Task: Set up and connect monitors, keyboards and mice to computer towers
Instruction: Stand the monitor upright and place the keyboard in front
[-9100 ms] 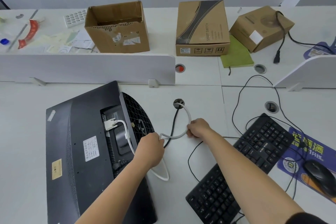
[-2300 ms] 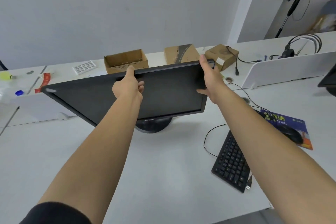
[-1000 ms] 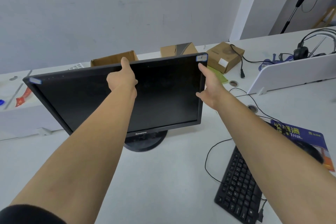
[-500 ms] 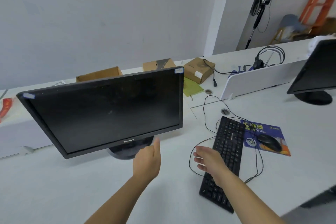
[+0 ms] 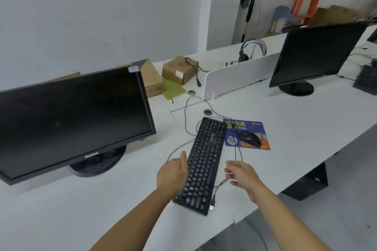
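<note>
Head view: hands flank keyboard [image 5: 205, 161]

At kbd's left edge: left hand [image 5: 173, 173], fingers loose, contact unclear; right hand [image 5: 242, 175] spread, empty, just right of it. Kbd lies skewed near counter [image 5: 295, 128] front edge, right of Lenovo monitor [image 5: 71, 120]. Best: grip both short ends, lift clear of loose USB plug [image 5: 212, 203] & mouse [image 5: 250, 138] cable. Open room in front of monitor.

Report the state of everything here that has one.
Near monitor: upright on its stand, screen dark.
Far monitor: upright, screen dark.
Keyboard: flat on the desk, askew.
USB plug: loose, unplugged, beside the keyboard.
Mouse: resting on the mouse pad.
Left hand: open, at the keyboard's left edge.
Right hand: open, gripping nothing.
</note>
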Available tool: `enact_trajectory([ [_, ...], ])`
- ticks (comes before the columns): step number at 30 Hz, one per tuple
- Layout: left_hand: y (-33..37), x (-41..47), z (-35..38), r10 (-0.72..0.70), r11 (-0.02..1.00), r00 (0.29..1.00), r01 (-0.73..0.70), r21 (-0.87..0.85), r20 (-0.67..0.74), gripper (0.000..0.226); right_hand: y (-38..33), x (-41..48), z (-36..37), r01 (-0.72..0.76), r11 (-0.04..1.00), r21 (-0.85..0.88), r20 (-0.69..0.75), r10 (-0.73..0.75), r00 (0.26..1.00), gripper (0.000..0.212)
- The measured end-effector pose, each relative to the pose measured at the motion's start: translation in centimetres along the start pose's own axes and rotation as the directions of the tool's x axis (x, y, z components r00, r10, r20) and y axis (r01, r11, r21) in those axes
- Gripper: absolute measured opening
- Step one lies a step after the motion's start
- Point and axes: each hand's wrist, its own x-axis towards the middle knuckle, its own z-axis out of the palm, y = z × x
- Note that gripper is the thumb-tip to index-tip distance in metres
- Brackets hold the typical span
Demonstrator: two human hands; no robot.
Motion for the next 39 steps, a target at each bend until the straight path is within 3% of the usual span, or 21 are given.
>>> enact_trajectory([
  [9, 4.2, -1.6, 9.0, -0.344, 0.928, 0.939, 0.338, 0.158, 0.008, 0.050, 4.8, 6.6, -6.7, -0.105, 0.993, -0.057, 0.206, 0.114, 0.972, 0.018],
  [15, 5.6, -4.9, 10.9, -0.457, 0.875, 0.888, 0.458, 0.158, -0.044, 0.044, 5.7, 6.7, -7.7, -0.132, 0.988, -0.082, 0.285, 0.150, 0.947, 0.013],
  [21, 5.4, -7.2, 10.0, -0.416, 0.900, 0.905, 0.424, 0.102, -0.092, 0.062, 5.8, 3.7, -7.7, -0.081, 0.996, -0.034, 0.258, 0.087, 0.962, 0.014],
  [26, 4.5, -10.3, 6.4, -0.263, 0.961, 0.956, 0.272, 0.055, -0.131, 0.055, 5.8, -1.3, -7.1, 0.000, 1.000, 0.025, 0.156, -0.004, 0.988, 0.015],
  [33, 0.5, -15.6, 3.1, -0.148, 0.987, 0.975, 0.137, -0.078, -0.163, 0.035, 7.9, -9.4, -2.9, 0.046, 0.998, 0.051, 0.088, -0.050, 0.995, 0.008],
  [36, -0.6, -16.6, 2.9, -0.164, 0.977, 0.977, 0.142, -0.157, -0.138, 0.038, 9.2, -11.5, -1.7, 0.037, 0.999, 0.039, 0.108, -0.041, 0.993, 0.008],
  [39, -1.4, -16.1, 3.5, -0.318, 0.883, 0.948, 0.289, -0.369, -0.018, 0.051, 9.7, -11.8, -1.5, 0.028, 0.999, 0.025, 0.104, -0.030, 0.994, 0.011],
])
